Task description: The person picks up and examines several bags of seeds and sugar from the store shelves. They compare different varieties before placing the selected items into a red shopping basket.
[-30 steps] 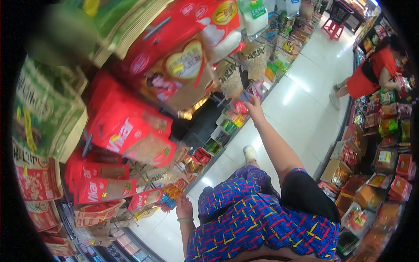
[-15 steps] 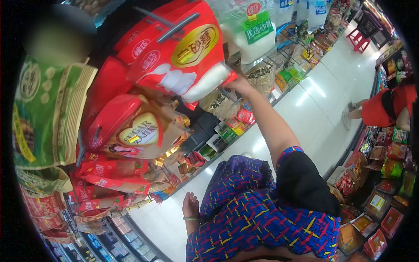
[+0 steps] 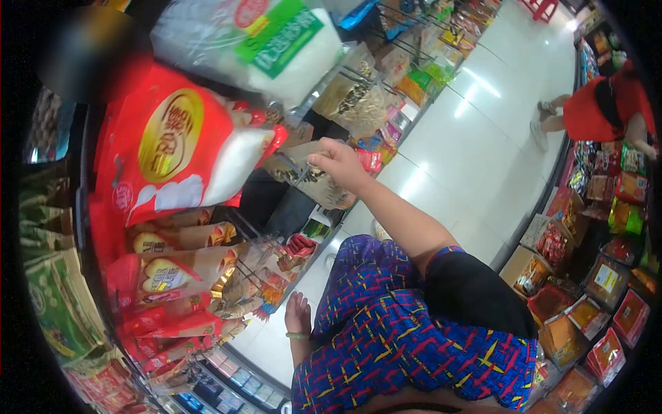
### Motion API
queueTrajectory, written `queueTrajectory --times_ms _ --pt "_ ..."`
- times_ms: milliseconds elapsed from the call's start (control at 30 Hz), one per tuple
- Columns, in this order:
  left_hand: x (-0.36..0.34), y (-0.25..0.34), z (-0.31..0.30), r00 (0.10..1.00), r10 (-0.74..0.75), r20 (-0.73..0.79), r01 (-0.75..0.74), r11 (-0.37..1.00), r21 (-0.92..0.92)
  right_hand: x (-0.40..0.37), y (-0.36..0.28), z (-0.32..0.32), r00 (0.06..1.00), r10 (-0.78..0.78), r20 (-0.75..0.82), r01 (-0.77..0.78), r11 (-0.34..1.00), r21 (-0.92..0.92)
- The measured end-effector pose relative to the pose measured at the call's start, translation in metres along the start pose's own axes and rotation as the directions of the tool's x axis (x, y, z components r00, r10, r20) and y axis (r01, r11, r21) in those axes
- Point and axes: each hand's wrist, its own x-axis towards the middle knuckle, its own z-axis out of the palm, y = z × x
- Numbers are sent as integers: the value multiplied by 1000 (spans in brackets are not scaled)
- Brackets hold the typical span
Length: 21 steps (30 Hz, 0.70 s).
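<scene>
The right hand [image 3: 339, 164] is clamped on the top of a pouch [image 3: 318, 192] hanging just right of the sugar bag [image 3: 172, 148]. The pouch looks light, soft and crinkly, best pinched at its top seam. The left hand [image 3: 298, 319] hangs loose, fingers apart, well below the sugar bag.

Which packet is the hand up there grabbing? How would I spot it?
Find the big red bag with the gold oval, upper left. Just right of it, the right hand grips the top of a tan packet. It is pale brown with dark print, unlike its red neighbour.
</scene>
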Motion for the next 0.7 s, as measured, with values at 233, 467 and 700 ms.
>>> queueTrajectory --times_ms 233,467,700 --pt "5 50 130 974 151 170 -226 702 676 -51 -70 -31 990 130 -57 -141 933 -330" --pt "25 85 242 830 336 444 -522 747 411 -99 -90 -43 914 381 138 -327 895 -304" --pt "27 90 213 802 345 488 -535 778 330 -98 -57 -31 914 338 225 -332 941 -62"
